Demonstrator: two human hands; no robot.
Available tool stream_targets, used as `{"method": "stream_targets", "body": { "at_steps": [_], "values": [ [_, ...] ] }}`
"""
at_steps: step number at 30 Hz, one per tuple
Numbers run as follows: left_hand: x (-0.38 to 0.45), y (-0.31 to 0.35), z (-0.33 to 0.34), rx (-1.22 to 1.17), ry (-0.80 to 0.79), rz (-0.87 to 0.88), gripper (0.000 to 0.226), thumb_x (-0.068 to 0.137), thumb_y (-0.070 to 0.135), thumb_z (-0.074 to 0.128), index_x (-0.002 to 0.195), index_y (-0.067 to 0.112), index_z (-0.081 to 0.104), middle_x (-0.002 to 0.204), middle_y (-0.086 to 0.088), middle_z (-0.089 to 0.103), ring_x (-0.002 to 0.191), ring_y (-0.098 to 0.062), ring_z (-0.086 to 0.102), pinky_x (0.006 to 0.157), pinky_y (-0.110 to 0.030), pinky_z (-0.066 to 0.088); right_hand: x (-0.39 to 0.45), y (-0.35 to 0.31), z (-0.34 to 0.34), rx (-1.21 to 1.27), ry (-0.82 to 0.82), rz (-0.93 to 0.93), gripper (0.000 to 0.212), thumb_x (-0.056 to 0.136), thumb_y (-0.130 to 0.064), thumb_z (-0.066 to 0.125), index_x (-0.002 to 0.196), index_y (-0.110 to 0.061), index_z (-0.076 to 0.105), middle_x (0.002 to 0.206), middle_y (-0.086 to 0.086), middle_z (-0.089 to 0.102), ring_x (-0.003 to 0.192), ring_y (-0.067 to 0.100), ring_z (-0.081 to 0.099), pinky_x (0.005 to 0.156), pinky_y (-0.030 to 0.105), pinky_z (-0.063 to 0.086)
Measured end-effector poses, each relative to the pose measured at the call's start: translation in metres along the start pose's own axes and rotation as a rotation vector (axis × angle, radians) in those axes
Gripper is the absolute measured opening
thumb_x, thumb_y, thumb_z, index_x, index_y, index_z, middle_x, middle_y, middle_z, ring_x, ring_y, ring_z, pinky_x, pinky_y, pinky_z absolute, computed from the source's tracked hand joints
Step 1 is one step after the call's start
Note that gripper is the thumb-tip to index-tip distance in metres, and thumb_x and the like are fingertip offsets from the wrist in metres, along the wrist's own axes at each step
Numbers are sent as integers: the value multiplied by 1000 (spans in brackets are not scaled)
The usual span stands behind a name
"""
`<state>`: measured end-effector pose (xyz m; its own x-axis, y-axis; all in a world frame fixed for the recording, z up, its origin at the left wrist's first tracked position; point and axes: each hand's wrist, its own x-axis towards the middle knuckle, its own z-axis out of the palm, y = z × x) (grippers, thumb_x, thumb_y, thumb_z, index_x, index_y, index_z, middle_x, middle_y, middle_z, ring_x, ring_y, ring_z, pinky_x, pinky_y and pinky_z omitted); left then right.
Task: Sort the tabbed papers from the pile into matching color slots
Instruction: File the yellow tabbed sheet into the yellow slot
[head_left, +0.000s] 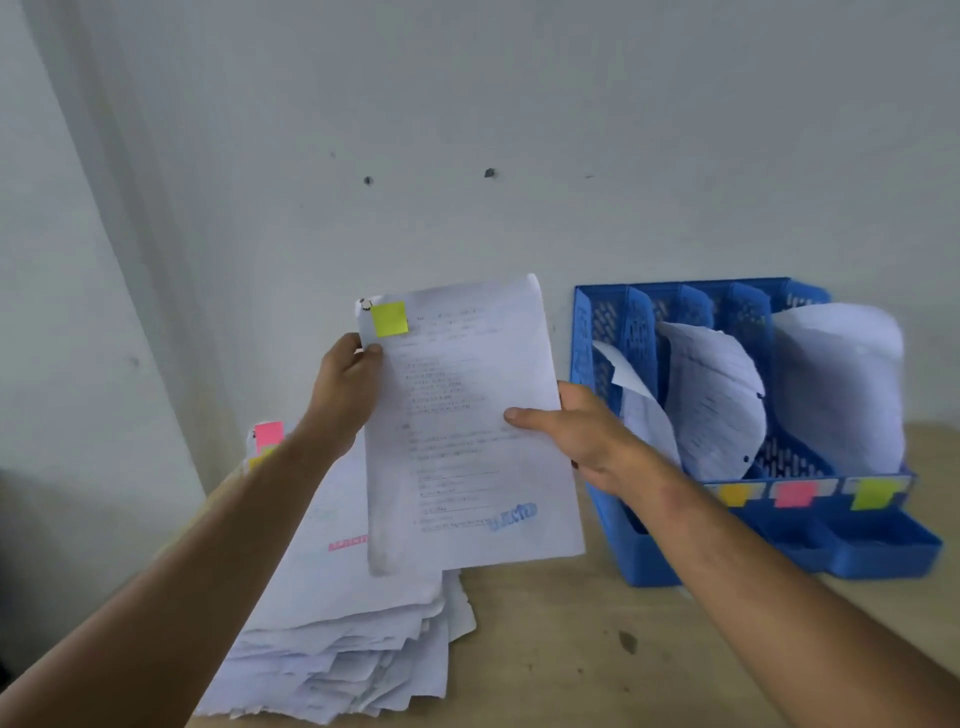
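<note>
The left hand (347, 387) is pinching the upper left edge of a printed paper (467, 426), its thumb lying on the front just under a yellow-green tab (389, 318). The right hand (582, 434) is pinching the right edge of the same paper, the thumb pressing flat on the front and the other fingers hiding behind the sheet. The paper is staying upright in the air, above the table (571, 649), and it is carrying a blue stamp near its lower right corner. Under the left forearm a pile of papers (353, 639) is lying on the table, with a pink tab (268, 434) at its far corner. To the right a blue file rack (753, 467) is standing against the wall, and curled sheets are leaning in its slots. On its front rail, orange, pink and yellow-green labels are sticking side by side.
</note>
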<state>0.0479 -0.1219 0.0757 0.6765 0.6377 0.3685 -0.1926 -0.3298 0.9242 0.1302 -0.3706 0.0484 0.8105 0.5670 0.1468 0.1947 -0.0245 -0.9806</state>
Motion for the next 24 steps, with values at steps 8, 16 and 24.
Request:
{"method": "stream_targets", "body": {
  "at_steps": [8, 16, 24],
  "values": [
    [-13, 60, 95, -150, -179, 57, 22, 94, 3, 54, 115, 7, 59, 96, -1, 70, 80, -12, 65, 67, -22, 51, -39, -35, -85, -124, 278, -100, 28, 91, -10, 73, 116, -23, 70, 107, -7, 76, 94, 13, 73, 83, 34, 60],
    [-30, 107, 192, 8, -487, 232, 24, 94, 15, 67, 117, 15, 59, 111, -1, 70, 95, -19, 71, 69, -33, 59, -72, -34, -177, -316, 614, -107, 17, 85, -16, 69, 92, -32, 69, 90, -12, 75, 77, 10, 72, 62, 28, 56],
    [-45, 148, 284, 306, -743, 486, 53, 91, 34, 75, 137, 23, 51, 114, 9, 64, 95, -15, 67, 69, -22, 48, -128, -29, -282, -632, 929, -21, 10, 84, -11, 61, 86, -18, 69, 84, 3, 72, 73, 25, 69, 65, 34, 55]
  ]
}}
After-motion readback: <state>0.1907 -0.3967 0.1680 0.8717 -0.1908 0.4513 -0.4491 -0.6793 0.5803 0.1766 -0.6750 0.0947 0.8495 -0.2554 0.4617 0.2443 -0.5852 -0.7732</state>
